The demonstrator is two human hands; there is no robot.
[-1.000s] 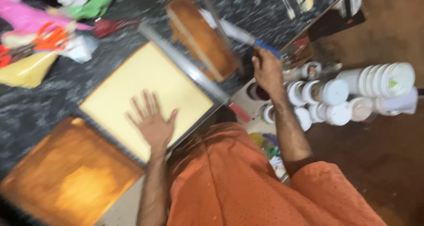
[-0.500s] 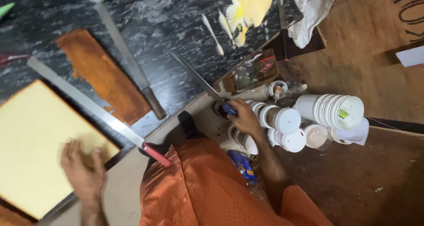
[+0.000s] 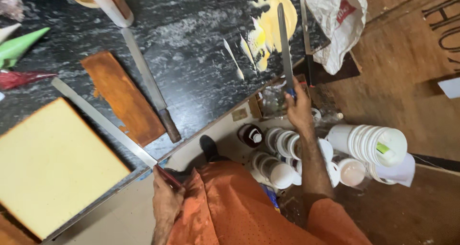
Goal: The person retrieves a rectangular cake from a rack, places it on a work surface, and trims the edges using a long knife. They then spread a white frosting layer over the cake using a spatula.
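My left hand [image 3: 166,197] grips the dark red handle of a long knife [image 3: 103,122] at the counter's near edge; its blade lies flat along the edge of a pale yellow sponge cake slab [image 3: 50,166]. My right hand [image 3: 299,108] holds a long spatula [image 3: 283,44] by its blue handle, the blade reaching out over a smear of yellow cream [image 3: 273,27] on the black stone counter [image 3: 191,48]. A thin brown crust slice [image 3: 122,97] lies between the two hands, with another long knife [image 3: 149,91] resting beside it.
Green and red piping bags [image 3: 21,58] lie at the left edge. A white cylinder [image 3: 109,5] stands at the counter's far side. White tubs and stacked lids [image 3: 373,147] crowd the floor below the counter, next to a white plastic bag [image 3: 335,22].
The view swung right. My left hand left the top of the cake and took the red-handled knife. My right hand lifted the spatula from below the counter edge up over the cream.
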